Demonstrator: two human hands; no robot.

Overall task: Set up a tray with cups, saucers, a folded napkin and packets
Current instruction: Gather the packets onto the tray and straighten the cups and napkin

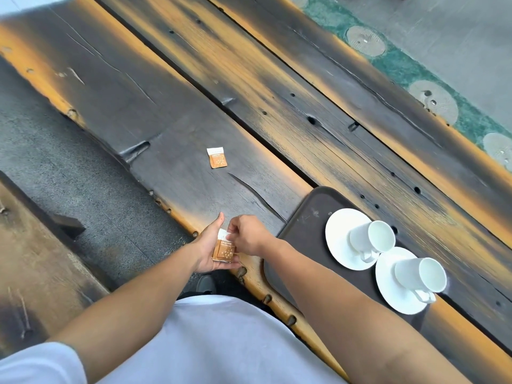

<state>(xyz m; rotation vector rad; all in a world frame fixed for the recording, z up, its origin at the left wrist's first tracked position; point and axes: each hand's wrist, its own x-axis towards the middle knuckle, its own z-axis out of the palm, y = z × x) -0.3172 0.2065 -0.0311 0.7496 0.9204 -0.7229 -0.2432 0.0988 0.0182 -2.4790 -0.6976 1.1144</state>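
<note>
Low in the middle of the frame, we have both hands together over the near edge of the wooden table (pixel 194 92). Our left hand (pixel 209 245) lies palm up and flat, thumb pointing away from us, and an orange packet (pixel 224 250) rests on its fingers. Our right hand (pixel 246 235) is curled from above, its fingertips pinching the packet's white top edge. A second packet (pixel 217 157), also orange with a white top, lies flat on the dark plank above the hands, well apart from them. To the right of the hands a dark tray (pixel 300 231) sits on the table, with the right forearm crossing its near corner. On it are two white saucers (pixel 339 242), just beside each other, each bearing a white cup (pixel 372 236) tipped on its side with its mouth facing right
</note>
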